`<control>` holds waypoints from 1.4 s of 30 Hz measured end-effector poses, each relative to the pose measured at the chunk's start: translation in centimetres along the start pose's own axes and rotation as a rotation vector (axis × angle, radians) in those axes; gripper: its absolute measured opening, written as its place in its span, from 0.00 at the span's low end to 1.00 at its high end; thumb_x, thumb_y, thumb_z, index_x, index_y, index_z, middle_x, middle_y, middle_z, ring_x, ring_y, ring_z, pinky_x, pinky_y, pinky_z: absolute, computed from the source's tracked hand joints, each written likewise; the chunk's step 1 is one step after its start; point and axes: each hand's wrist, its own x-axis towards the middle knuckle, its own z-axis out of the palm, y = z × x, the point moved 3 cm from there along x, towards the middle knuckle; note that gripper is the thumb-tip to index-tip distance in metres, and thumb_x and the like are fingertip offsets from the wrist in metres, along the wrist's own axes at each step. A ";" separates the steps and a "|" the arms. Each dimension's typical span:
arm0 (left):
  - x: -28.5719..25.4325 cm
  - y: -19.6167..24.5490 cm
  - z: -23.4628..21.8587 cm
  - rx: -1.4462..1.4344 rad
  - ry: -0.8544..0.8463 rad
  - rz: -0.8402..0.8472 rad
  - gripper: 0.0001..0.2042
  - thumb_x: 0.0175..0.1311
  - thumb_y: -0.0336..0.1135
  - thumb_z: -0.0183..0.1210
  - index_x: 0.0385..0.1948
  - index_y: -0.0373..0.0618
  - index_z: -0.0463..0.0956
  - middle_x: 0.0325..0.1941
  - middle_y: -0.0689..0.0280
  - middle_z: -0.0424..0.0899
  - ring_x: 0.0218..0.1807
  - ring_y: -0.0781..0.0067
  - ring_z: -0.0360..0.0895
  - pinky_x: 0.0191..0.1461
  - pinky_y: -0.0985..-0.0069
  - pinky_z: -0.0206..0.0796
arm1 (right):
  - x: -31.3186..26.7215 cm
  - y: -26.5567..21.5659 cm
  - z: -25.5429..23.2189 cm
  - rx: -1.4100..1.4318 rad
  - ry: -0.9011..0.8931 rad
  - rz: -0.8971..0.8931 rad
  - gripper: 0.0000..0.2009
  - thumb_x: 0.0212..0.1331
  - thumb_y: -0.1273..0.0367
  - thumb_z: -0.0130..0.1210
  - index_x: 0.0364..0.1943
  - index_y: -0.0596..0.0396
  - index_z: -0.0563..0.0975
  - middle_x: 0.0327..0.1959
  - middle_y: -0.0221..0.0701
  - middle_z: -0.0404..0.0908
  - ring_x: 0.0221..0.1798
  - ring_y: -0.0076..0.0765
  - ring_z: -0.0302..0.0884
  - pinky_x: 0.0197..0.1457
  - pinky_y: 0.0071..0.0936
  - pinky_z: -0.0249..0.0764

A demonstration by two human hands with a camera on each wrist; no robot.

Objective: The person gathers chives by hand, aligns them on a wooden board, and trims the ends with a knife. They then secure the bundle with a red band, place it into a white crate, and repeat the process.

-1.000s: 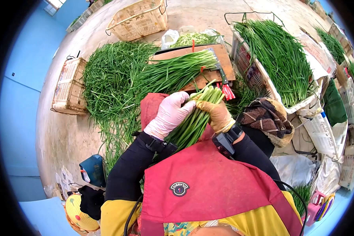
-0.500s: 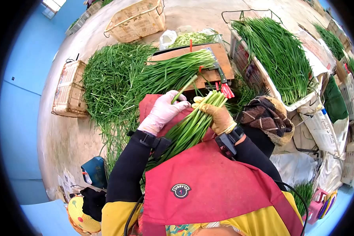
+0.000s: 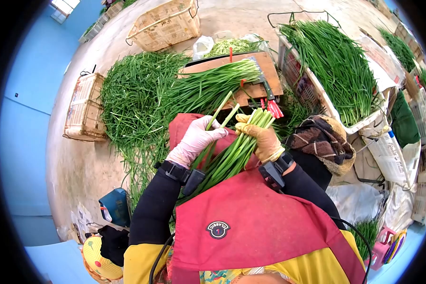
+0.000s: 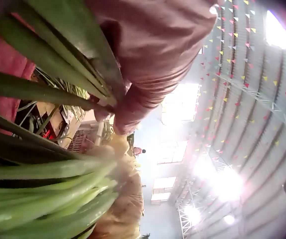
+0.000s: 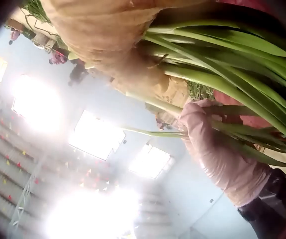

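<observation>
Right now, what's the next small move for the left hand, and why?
I'd probably level the two stalks in the left hand: their pale ends look uneven, one jutting past the other. They stand apart from the bunch that the right hand grips, so evening them now seems easier than after any merging.

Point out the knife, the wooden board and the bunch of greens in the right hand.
Knife [image 3: 268, 89]: head view, on its black handle.
Wooden board [image 3: 271, 70]: head view, on bare wood near its right end.
Bunch of greens [image 3: 235, 152]: head view, on its green stalks, about midway along.
</observation>
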 end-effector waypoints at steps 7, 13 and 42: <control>-0.7 1.4 3.5 0.396 0.010 0.074 0.09 0.56 0.30 0.67 0.32 0.42 0.74 0.29 0.75 0.74 0.34 0.86 0.70 0.39 0.83 0.66 | 0.4 0.4 0.8 -0.035 -0.035 -0.028 0.13 0.59 0.73 0.60 0.49 0.59 0.77 0.41 0.29 0.82 0.42 0.26 0.80 0.47 0.23 0.74; -0.3 0.9 2.2 0.259 -0.090 0.073 0.13 0.72 0.42 0.52 0.40 0.40 0.75 0.34 0.73 0.76 0.37 0.83 0.70 0.43 0.82 0.66 | 0.3 -0.4 0.7 0.037 -0.095 -0.071 0.15 0.58 0.73 0.60 0.50 0.61 0.77 0.45 0.35 0.82 0.46 0.32 0.81 0.52 0.27 0.76; -5.8 3.4 -8.3 0.321 0.163 0.019 0.10 0.63 0.31 0.62 0.43 0.40 0.78 0.39 0.72 0.82 0.41 0.84 0.75 0.47 0.83 0.69 | -5.8 -28.8 -9.4 -0.003 -0.004 -0.828 0.17 0.67 0.69 0.49 0.59 0.57 0.72 0.41 0.32 0.84 0.47 0.34 0.80 0.65 0.41 0.71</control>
